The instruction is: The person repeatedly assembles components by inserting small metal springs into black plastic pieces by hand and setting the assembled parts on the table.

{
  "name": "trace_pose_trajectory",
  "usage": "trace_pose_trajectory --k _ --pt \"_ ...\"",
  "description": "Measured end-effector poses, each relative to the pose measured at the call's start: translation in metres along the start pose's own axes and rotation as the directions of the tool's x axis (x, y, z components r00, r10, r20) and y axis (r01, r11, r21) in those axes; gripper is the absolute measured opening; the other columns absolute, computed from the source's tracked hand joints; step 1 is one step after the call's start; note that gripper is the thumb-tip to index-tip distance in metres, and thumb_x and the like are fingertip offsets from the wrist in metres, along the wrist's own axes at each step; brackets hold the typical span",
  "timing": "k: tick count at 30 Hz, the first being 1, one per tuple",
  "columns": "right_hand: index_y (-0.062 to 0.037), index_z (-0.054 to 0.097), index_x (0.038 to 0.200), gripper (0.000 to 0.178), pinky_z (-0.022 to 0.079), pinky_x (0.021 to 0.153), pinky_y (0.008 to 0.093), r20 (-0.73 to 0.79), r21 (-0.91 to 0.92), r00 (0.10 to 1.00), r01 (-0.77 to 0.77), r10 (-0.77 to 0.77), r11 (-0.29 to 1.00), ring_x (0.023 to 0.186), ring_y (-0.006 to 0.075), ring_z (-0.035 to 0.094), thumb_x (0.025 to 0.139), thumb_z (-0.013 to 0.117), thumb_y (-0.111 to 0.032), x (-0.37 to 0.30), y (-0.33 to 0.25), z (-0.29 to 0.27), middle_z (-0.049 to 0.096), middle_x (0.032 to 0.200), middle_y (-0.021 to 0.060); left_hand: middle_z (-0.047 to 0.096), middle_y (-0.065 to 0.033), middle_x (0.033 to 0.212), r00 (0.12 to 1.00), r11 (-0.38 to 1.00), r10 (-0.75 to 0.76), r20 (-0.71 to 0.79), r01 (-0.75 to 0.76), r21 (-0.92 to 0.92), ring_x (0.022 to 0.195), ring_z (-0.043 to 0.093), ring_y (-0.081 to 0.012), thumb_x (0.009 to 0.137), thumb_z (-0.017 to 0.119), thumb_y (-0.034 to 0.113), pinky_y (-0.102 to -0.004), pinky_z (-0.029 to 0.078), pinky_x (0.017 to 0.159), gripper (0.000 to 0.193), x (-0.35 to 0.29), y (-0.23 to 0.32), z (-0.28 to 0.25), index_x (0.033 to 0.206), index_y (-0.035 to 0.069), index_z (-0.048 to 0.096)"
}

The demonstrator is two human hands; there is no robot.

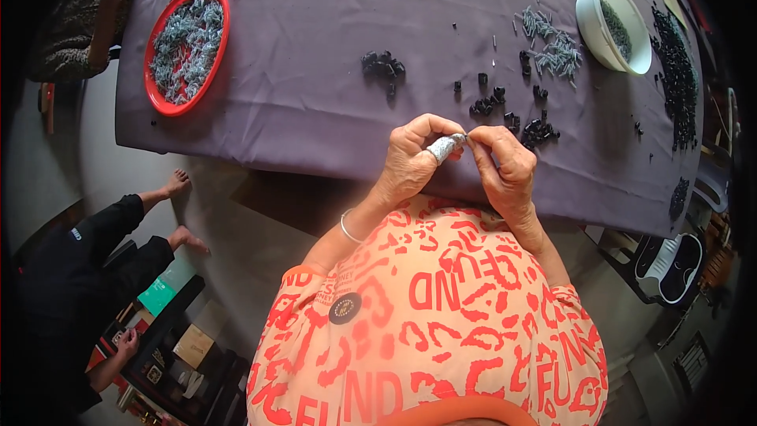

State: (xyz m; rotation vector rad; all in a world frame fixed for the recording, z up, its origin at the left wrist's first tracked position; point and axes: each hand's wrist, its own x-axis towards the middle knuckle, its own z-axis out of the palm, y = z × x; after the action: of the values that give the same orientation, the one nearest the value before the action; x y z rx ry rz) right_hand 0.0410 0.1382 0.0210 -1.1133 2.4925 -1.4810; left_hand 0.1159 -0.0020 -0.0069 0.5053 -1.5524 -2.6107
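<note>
My left hand [408, 159] and my right hand [505, 167] meet fingertip to fingertip over the near edge of the table. Silvery-white wrapping covers one finger of the left hand. Both hands are closed in a pinch, and a tiny dark piece seems to sit between them, mostly hidden by the fingers. Just beyond the right hand lie small black plastic parts [539, 133]. A separate heap of black parts [382, 65] rests farther off, ahead of the left hand. Beyond the right hand is a loose pile of small greyish, see-through pins [558, 54].
A red round tray [225, 31] of similar pins stands at the left on the purple-grey tablecloth [307, 102]. To the right are a white tub [587, 28] and a long strip of black parts [678, 83]. Other people sit at the left; a white-rimmed chair [669, 270] is at lower right.
</note>
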Motion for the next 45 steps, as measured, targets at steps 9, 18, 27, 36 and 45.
trace_pose_trajectory --k 9,18,27,36,45 --pt "-0.0027 0.064 0.094 0.013 0.045 0.068 0.0315 -0.109 -0.29 0.993 -0.063 0.033 0.955 0.076 0.019 0.057 0.081 0.064 -0.001 0.029 0.015 -0.016 0.061 0.085 0.0073 0.066 -0.007 0.09 0.998 0.987 -0.053 0.033 0.058 -0.147 0.079 0.062 -0.0132 0.088 0.063 0.003 -0.0275 0.051 0.073 0.007 0.005 0.001 -0.004 0.094 0.0 0.064" --pt "-0.0111 0.065 0.094 0.017 0.039 0.076 0.0378 0.045 -0.687 0.999 0.045 -0.019 0.726 0.087 0.0229 0.055 0.078 0.068 -0.018 0.063 0.033 0.007 0.059 0.09 0.0029 0.066 -0.0066 0.088 0.998 0.989 -0.057 0.008 0.058 -0.135 0.077 0.062 -0.0121 0.088 0.063 0.003 -0.0254 0.051 0.071 0.006 0.011 0.011 -0.007 0.093 0.001 0.064" --pt "-0.0011 0.057 0.097 0.012 0.046 0.066 0.0251 0.161 0.008 0.972 -0.177 0.173 0.984 0.072 0.0145 0.058 0.086 0.06 0.0 0.05 0.028 -0.013 0.06 0.085 0.0064 0.065 -0.005 0.084 0.994 0.967 0.066 0.091 -0.042 -0.25 0.075 0.06 -0.0103 0.091 0.059 0.007 -0.0257 0.05 0.068 0.006 0.01 -0.008 -0.013 0.094 0.001 0.061" --pt "-0.002 0.058 0.099 0.01 0.045 0.066 0.0213 0.189 0.595 0.927 -0.37 0.323 0.714 0.07 0.0081 0.055 0.09 0.061 -0.006 0.04 0.02 -0.016 0.062 0.08 0.0033 0.063 -0.0034 0.081 0.989 0.956 0.135 0.056 -0.115 -0.269 0.072 0.059 -0.01 0.09 0.061 0.009 -0.0256 0.049 0.067 0.009 0.011 -0.016 -0.005 0.094 0.002 0.061" --pt "-0.0002 0.061 0.103 0.015 0.046 0.067 0.0215 0.031 0.664 0.921 -0.309 0.388 0.681 0.072 0.0083 0.057 0.088 0.058 0.001 0.013 0.001 -0.009 0.061 0.08 0.0026 0.065 -0.0047 0.084 0.999 0.985 0.045 0.026 -0.04 -0.17 0.075 0.061 -0.0113 0.09 0.062 0.011 -0.0273 0.052 0.068 0.01 -0.001 -0.003 -0.01 0.096 0.002 0.062"
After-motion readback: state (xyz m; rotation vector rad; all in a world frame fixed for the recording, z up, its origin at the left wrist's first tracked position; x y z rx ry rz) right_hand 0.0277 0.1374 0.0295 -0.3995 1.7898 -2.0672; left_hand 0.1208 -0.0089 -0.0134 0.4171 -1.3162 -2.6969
